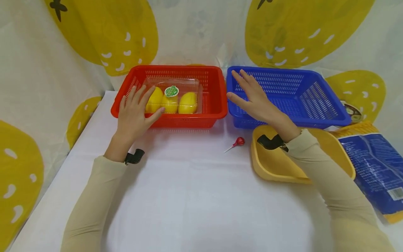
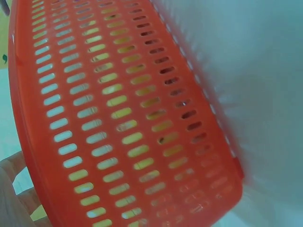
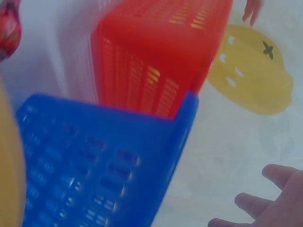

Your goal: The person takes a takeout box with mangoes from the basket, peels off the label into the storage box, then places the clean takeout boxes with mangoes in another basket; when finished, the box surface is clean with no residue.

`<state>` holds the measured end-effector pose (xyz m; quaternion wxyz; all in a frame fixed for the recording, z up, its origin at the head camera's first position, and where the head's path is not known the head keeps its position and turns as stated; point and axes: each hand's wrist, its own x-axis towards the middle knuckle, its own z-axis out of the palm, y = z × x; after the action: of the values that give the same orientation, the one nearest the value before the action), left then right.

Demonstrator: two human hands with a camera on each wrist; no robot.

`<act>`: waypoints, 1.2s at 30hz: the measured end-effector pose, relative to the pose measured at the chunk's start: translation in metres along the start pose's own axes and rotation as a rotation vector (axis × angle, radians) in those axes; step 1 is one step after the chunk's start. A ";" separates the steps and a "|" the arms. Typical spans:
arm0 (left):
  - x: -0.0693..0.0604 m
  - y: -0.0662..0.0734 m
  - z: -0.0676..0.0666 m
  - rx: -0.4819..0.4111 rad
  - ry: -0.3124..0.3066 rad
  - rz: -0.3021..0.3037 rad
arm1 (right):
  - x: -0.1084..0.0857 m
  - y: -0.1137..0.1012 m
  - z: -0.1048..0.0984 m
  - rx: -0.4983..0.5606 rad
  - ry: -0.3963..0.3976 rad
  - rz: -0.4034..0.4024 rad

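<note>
A red basket [image 1: 218, 105] at the back left holds a clear plastic box [image 1: 185, 83] of yellow mangoes [image 1: 188, 103] with a round green-and-white sticker [image 1: 171, 91]. Over the basket's front left part is my left hand [image 1: 133, 110], fingers spread and holding nothing; whether it touches the rim or box I cannot tell. In the left wrist view the slotted red wall hides most of that hand. My right hand [image 1: 253, 99], fingers extended and nothing in them, hovers above the left side of a blue basket [image 1: 315, 120].
In front of the baskets a red lollipop [image 1: 240, 141] lies on the white table. The right forearm crosses over a yellow tub [image 1: 261, 168]. At the right edge lies a blue-and-yellow bag [image 1: 374, 164]. A curtain with yellow fruit prints [image 1: 201, 31] hangs behind.
</note>
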<state>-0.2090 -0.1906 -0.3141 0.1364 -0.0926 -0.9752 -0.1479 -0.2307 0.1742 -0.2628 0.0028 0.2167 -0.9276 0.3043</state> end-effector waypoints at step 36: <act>-0.019 -0.060 0.002 -0.153 0.030 -0.245 | 0.061 -0.039 0.069 0.136 -0.085 -0.105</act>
<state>-0.2045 -0.2489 -0.3373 0.1246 0.0191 -0.9629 -0.2388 -0.2616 0.0829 -0.2884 -0.0353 0.2774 -0.8915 0.3564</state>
